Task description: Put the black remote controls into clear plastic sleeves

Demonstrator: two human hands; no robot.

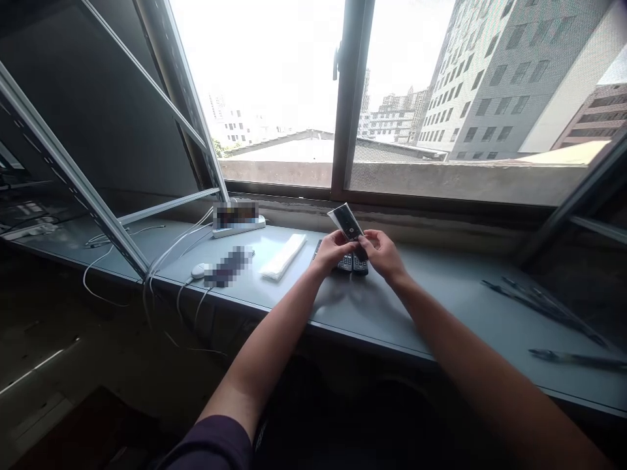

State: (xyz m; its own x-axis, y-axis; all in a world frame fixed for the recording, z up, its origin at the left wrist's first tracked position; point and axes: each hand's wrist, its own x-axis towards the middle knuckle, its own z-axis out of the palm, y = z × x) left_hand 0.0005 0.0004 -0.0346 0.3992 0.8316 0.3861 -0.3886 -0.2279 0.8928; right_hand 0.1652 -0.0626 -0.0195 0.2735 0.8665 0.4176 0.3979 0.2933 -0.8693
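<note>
Both hands grip a black remote control [350, 225] above the table, tilted with its upper end to the left. A clear plastic sleeve appears to cover it, standing out past its upper end. My left hand [334, 249] closes on its left side, and my right hand [382, 250] pinches the lower right part with the thumb on the front. Beneath the hands, several more black remote controls [345, 263] lie side by side on the table, partly hidden by my fingers. To the left of them rests a flat stack of whitish plastic sleeves [284, 256].
A white power strip [238, 226] with cables stands by the window wall. A white round plug [198, 271] and a blurred-out object [228, 266] lie near the grey table's [392, 326] left front. Dark pen-like sticks [578, 359] lie at right. Metal shelf posts [73, 170] rise at left.
</note>
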